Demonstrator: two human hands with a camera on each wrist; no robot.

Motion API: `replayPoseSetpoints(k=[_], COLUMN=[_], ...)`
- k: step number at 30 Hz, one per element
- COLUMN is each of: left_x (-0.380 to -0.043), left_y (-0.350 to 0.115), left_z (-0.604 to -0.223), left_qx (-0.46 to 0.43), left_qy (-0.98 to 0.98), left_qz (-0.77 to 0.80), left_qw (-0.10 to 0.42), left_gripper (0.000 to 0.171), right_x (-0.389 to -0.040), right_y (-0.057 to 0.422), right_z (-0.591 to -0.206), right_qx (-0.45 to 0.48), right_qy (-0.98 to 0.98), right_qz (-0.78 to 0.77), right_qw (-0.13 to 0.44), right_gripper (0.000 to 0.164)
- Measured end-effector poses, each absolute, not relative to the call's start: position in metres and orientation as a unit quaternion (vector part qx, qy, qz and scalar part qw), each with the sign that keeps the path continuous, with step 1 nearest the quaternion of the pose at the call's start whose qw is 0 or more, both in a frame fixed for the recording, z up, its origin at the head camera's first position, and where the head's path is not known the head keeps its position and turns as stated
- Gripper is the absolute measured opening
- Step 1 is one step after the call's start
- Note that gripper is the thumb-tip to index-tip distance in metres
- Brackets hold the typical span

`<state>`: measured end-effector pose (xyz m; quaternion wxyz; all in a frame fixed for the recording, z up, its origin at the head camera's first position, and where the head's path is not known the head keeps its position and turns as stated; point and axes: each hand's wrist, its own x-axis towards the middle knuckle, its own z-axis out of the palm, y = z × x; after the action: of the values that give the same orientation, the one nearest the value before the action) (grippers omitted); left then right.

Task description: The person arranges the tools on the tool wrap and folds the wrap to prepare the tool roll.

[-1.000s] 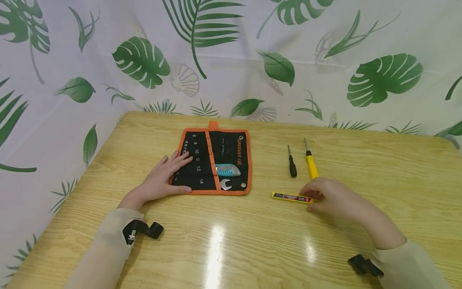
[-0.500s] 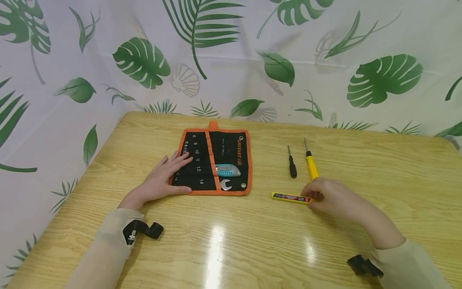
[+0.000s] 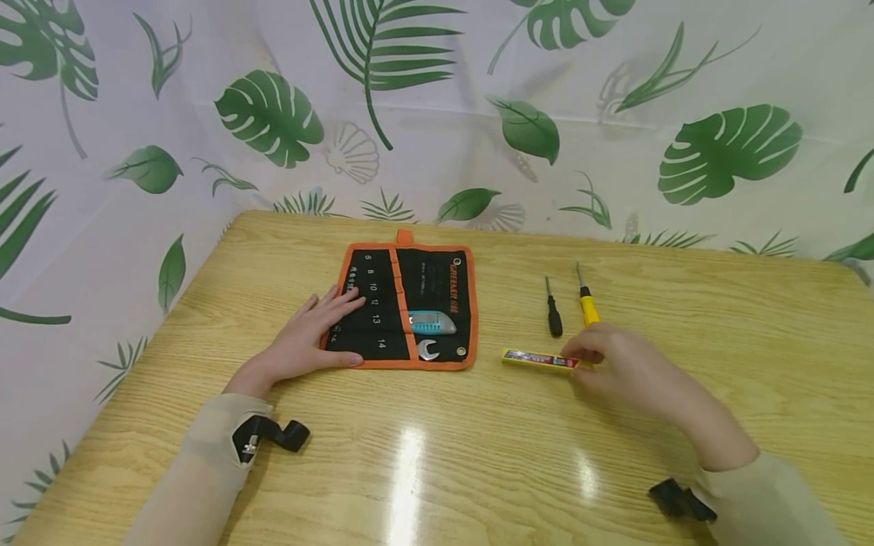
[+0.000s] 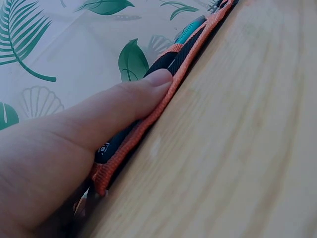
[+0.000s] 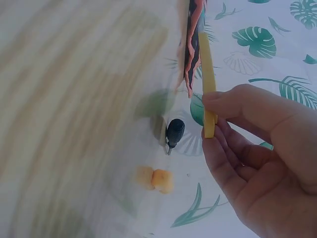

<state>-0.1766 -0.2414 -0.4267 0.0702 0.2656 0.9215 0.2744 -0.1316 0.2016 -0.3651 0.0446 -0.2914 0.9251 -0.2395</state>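
My left hand (image 3: 300, 341) lies spread on the left part of a black tool pouch (image 3: 437, 284) with orange edging. In the left wrist view its thumb (image 4: 158, 79) rests along the orange border. A teal and grey utility knife (image 3: 432, 322) and an open-ended wrench (image 3: 428, 349) sit in the pouch's slots. My right hand (image 3: 624, 371) pinches one end of a slim yellow case (image 3: 539, 359) with a printed label. The right wrist view shows this case (image 5: 209, 79) edge-on between thumb and fingers, lifted off the table.
Beyond the right hand lie a small black-handled screwdriver (image 3: 554, 315) and a yellow-handled screwdriver (image 3: 589, 305), whose lower handle the hand hides. All rest on a wood-grain table (image 3: 478, 455). A white leaf-print cloth (image 3: 423, 152) hangs behind the table.
The right hand has raised the yellow case and shifted it slightly left and away from me. The left hand and the pouch have stayed put.
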Motion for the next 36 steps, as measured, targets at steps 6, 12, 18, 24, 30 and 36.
replayPoseSetpoints(k=[6, 12, 18, 24, 30, 36], left_x=[-0.177, -0.177, -0.177, -0.177, -0.176, -0.176], left_y=[-0.241, -0.242, -0.241, -0.242, -0.241, -0.241], left_z=[-0.427, -0.427, -0.427, -0.427, -0.425, -0.424], left_qx=[0.267, 0.266, 0.266, 0.267, 0.265, 0.266], left_qy=[0.922, 0.922, 0.921, 0.921, 0.921, 0.92], left_qz=[0.273, 0.274, 0.275, 0.276, 0.277, 0.279], left_qw=[0.071, 0.071, 0.072, 0.072, 0.074, 0.074], left_gripper=[0.09, 0.09, 0.09, 0.089, 0.09, 0.089], right_x=[-0.136, -0.144, -0.158, -0.175, -0.188, -0.201], right_y=[0.191, 0.18, 0.168, 0.156, 0.141, 0.123], right_z=[-0.362, -0.361, -0.36, -0.359, -0.361, -0.362], right_qx=[-0.29, -0.289, -0.289, -0.287, -0.283, -0.272], right_qy=[0.928, 0.926, 0.92, 0.912, 0.906, 0.912], right_qz=[-0.233, -0.24, -0.261, -0.289, -0.311, -0.304], right_qw=[0.023, 0.023, 0.033, 0.038, 0.044, 0.046], right_gripper=[0.017, 0.016, 0.016, 0.016, 0.016, 0.016])
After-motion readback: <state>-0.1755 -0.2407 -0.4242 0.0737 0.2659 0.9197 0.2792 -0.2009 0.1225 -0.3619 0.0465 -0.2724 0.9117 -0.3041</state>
